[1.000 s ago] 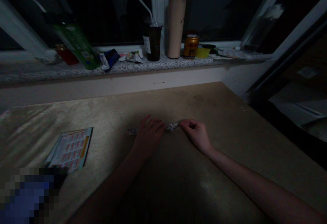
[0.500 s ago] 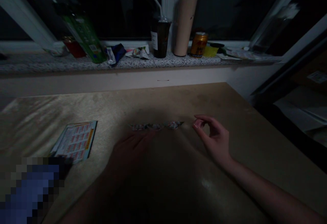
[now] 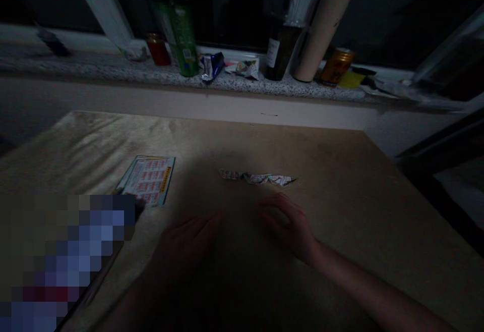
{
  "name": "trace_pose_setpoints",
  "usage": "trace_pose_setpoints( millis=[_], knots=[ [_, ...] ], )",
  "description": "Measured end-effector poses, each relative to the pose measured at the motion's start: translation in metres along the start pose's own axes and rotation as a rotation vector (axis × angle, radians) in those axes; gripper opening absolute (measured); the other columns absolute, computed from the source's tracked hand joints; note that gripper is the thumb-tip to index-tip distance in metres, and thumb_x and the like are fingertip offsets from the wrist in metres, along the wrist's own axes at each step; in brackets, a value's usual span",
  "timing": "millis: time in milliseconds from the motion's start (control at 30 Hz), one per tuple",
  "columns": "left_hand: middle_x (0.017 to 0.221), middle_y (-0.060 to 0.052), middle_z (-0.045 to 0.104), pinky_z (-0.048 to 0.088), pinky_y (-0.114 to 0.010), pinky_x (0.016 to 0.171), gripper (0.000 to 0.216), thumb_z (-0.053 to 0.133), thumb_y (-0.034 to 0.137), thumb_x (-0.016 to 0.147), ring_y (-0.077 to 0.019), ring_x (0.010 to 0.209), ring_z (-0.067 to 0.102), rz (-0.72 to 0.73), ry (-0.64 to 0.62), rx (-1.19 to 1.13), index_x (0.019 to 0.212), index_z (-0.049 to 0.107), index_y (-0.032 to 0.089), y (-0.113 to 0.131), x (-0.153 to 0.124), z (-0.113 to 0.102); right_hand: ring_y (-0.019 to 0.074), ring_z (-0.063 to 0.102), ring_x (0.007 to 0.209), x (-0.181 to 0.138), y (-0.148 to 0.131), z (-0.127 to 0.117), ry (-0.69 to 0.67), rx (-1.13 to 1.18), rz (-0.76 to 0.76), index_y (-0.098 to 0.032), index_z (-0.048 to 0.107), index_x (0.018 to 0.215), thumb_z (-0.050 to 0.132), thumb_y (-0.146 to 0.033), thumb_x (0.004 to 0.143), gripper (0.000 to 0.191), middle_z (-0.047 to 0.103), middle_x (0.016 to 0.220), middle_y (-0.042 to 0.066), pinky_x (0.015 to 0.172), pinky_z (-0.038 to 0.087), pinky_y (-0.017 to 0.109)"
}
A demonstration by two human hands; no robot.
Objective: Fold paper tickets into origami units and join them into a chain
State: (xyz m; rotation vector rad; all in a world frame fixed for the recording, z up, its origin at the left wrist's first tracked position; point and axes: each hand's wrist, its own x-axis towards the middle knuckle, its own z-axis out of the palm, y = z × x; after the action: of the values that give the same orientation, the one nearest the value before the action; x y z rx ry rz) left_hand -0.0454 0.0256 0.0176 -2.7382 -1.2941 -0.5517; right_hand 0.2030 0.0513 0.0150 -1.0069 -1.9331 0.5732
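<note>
i take the printed cards [image 3: 149, 178] as my mark on this dim table [image 3: 363, 196]. the crumpled paper strip [image 3: 257, 178] lies on the tabletop to the right of the cards, at about their level and well apart from them. it looks narrow and wrinkled from end to end, with both tips tapering, so i judge the creasing and squeezing as done for the most part. what is left i cannot tell; the strip rests free, and neither of my hands touches it.

my right hand [image 3: 285, 221] is to the right of the cards and closer to me than they are, its fingers loosely curved with a gap to the thumb, pinching nothing. my left hand [image 3: 192, 236] is between, just to the right of the cards and nearer to me, in deep shadow; its fingers lie straight out side by side, and i see nothing in them.

as for edges, the table's far edge runs behind the cards along the wall [image 3: 310, 112], below the stone sill [image 3: 113, 69]. to the right of the cards the tabletop stretches on past my right hand, leaving room to move; nearer me than the cards, a pixelated patch hides the left side.
</note>
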Motion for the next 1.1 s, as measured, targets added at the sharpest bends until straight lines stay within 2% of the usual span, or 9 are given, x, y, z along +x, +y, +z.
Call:
trace_pose_setpoints(
  millis=[133, 300, 433, 600, 867, 1100],
  knots=[
    [0.104, -0.008, 0.069, 0.051, -0.035, 0.079, 0.030, 0.036, 0.015, 0.090, -0.0204, 0.087, 0.066, -0.167, -0.047, 0.015, 0.109, 0.059, 0.016, -0.002, -0.004, -0.003, 0.0200, 0.061, 0.083, 0.008, -0.002, 0.021, -0.079, -0.006, -0.030, -0.022, 0.061, 0.099, 0.054, -0.023, 0.084, 0.016, 0.066, 0.087, 0.006, 0.074, 0.049, 0.035],
    [0.119, -0.009, 0.061, 0.046, -0.039, 0.089, 0.030, 0.042, 0.022, 0.090, -0.0223, 0.105, 0.058, -0.364, -0.086, -0.017, 0.116, 0.056, 0.015, -0.005, -0.009, -0.005, 0.0206, 0.060, 0.083, 0.020, -0.004, 0.049, -0.179, -0.032, -0.066, -0.024, 0.062, 0.099, 0.054, -0.025, 0.085, 0.016, 0.066, 0.088, 0.005, 0.075, 0.048, 0.036],
    [0.121, -0.013, 0.059, 0.046, -0.040, 0.088, 0.029, 0.045, 0.018, 0.089, -0.0245, 0.105, 0.058, -0.413, -0.160, 0.039, 0.114, 0.058, 0.011, -0.004, -0.011, -0.009, 0.0208, 0.060, 0.087, 0.032, -0.009, 0.072, -0.282, -0.046, -0.139, -0.023, 0.061, 0.099, 0.054, -0.024, 0.085, 0.016, 0.067, 0.092, 0.006, 0.078, 0.046, 0.036],
    [0.120, -0.014, 0.060, 0.048, -0.039, 0.084, 0.032, 0.046, 0.010, 0.086, -0.0253, 0.105, 0.058, -0.442, -0.178, 0.105, 0.116, 0.056, 0.010, -0.006, -0.017, -0.012, 0.0205, 0.059, 0.090, 0.045, -0.016, 0.097, -0.397, -0.069, -0.223, -0.023, 0.061, 0.102, 0.052, -0.022, 0.086, 0.018, 0.068, 0.097, 0.006, 0.083, 0.044, 0.036],
    [0.124, -0.021, 0.054, 0.048, -0.042, 0.084, 0.038, 0.044, 0.011, 0.085, -0.0301, 0.110, 0.053, -0.583, -0.271, 0.077, 0.121, 0.051, 0.001, -0.008, -0.023, -0.016, 0.0192, 0.059, 0.093, 0.064, -0.025, 0.126, -0.452, -0.077, -0.290, -0.022, 0.060, 0.099, 0.053, -0.018, 0.085, 0.016, 0.067, 0.101, 0.005, 0.085, 0.042, 0.035],
    [0.128, -0.017, 0.052, 0.048, -0.038, 0.085, 0.037, 0.039, 0.016, 0.088, -0.0257, 0.106, 0.056, -0.690, -0.293, 0.004, 0.121, 0.051, 0.006, -0.009, -0.022, -0.031, 0.0195, 0.059, 0.091, 0.076, -0.024, 0.143, -0.396, -0.031, -0.315, -0.020, 0.059, 0.091, 0.052, -0.014, 0.084, 0.011, 0.068, 0.098, 0.006, 0.082, 0.044, 0.036]
  ],
)
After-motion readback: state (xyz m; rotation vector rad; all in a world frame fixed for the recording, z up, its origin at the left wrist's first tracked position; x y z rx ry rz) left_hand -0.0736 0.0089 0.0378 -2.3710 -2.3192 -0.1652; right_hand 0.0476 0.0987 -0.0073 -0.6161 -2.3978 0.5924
